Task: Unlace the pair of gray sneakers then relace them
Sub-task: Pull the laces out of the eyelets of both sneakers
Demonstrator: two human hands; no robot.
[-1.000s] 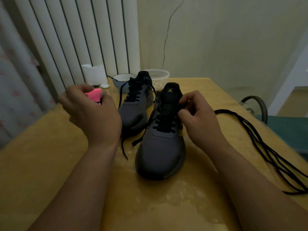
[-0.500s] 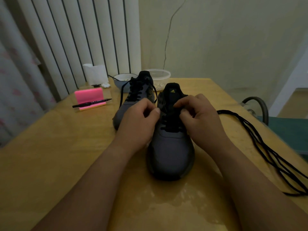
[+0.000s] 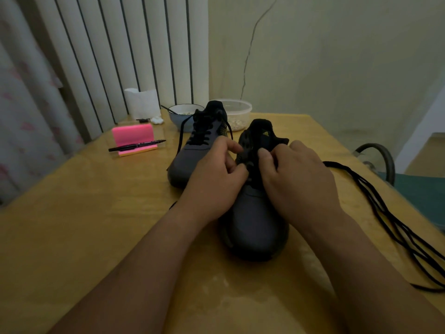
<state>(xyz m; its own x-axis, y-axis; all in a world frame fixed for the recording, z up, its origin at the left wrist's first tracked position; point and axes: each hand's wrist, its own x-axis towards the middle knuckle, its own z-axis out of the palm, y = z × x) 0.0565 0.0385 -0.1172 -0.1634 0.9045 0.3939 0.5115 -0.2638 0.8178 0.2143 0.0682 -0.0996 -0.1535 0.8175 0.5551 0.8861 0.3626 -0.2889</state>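
Two gray sneakers with black laces stand on the yellow table [image 3: 96, 225], toes toward me. The near sneaker [image 3: 255, 225] is in the middle, its black tongue with a yellow logo upright. My left hand [image 3: 214, 179] and my right hand [image 3: 296, 179] are both over its lacing, fingers curled and pinching the black lace near the upper eyelets; the lace itself is mostly hidden by my fingers. The far sneaker [image 3: 192, 155] sits behind and left, laced, with a loose lace end hanging down its left side.
A long loose black cord [image 3: 390, 218] lies along the table's right side. A pink holder [image 3: 134, 138] with a black pen [image 3: 137, 145] sits at the left. A bowl [image 3: 183, 112], a clear plastic tub [image 3: 238, 114] and a paper roll [image 3: 142, 102] stand at the back. A chair [image 3: 385, 162] is at the right.
My left hand came in from the left, where it was raised beside the pink holder, to the near sneaker's lacing. The near sneaker has turned and shifted slightly right. My right hand stayed on the laces.
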